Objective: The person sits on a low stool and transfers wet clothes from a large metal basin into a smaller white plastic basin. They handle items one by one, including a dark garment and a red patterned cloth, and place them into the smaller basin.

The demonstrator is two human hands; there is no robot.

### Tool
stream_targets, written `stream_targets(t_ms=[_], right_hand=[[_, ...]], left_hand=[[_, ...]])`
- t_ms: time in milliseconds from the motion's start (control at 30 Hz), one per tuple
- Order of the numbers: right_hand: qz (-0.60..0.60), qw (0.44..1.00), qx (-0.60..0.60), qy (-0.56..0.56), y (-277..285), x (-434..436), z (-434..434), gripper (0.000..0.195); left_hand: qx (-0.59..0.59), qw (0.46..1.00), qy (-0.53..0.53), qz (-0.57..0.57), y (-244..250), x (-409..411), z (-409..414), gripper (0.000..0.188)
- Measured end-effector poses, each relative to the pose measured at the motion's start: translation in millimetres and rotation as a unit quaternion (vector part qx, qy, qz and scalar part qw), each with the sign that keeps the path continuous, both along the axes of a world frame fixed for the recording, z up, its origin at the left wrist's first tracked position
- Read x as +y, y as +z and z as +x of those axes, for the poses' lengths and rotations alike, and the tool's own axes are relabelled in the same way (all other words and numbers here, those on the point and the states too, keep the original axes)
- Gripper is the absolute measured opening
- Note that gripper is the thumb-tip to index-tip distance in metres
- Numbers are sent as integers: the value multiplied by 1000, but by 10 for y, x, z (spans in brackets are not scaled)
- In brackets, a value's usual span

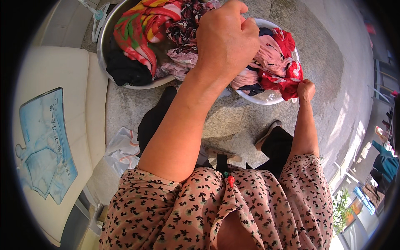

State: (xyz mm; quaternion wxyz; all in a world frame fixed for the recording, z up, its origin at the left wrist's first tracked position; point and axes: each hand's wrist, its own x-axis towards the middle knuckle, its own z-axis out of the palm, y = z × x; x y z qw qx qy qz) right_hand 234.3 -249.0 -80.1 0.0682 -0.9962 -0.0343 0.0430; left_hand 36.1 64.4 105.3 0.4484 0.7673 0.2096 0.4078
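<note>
My left hand [229,37] is raised close to the camera with its fingers curled. The palm is turned away, so whatever may be inside it is hidden. Lower and to the right, my right hand [306,90] grips one end of a red-and-white cloth [282,79] at the rim of a white basin [268,97]. Pink fabric [270,51] and dark cloth lie in that basin, with water along its near side. A metal basin [101,53], partly behind my left hand, holds a multicoloured striped cloth [137,50], a plaid garment [184,31] and black cloth [128,72].
A cream padded seat [65,68] with a blue printed picture bearing writing stands at left. A clear plastic bag [123,150] lies beside it. White hangers [97,25] are at upper left. A green plant [340,206] and hung clothes [387,161] appear at right. The stone floor [228,122] is partly wet.
</note>
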Motion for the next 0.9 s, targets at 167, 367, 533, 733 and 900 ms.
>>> stream_targets(t_ms=[167,367,533,733,900], right_hand=[[-149,980,-19,128,-101,-5,-510,26],[128,983,134,0,-802,205,-731,42],[319,897,260,-157,-917,497,-651,43],[481,775,301,-278,-1119,623,-538,22],[514,759,257,-307,-1376,772,-508,36]], left_hand=[[58,998,-18,-13,43,-38,-27,15],[141,988,-57,3,-6,-103,-30,24],[131,986,-56,84,-108,-74,-64,19],[153,979,-71,113,-83,-108,-80,19],[175,975,-69,119,-113,-71,-109,20]])
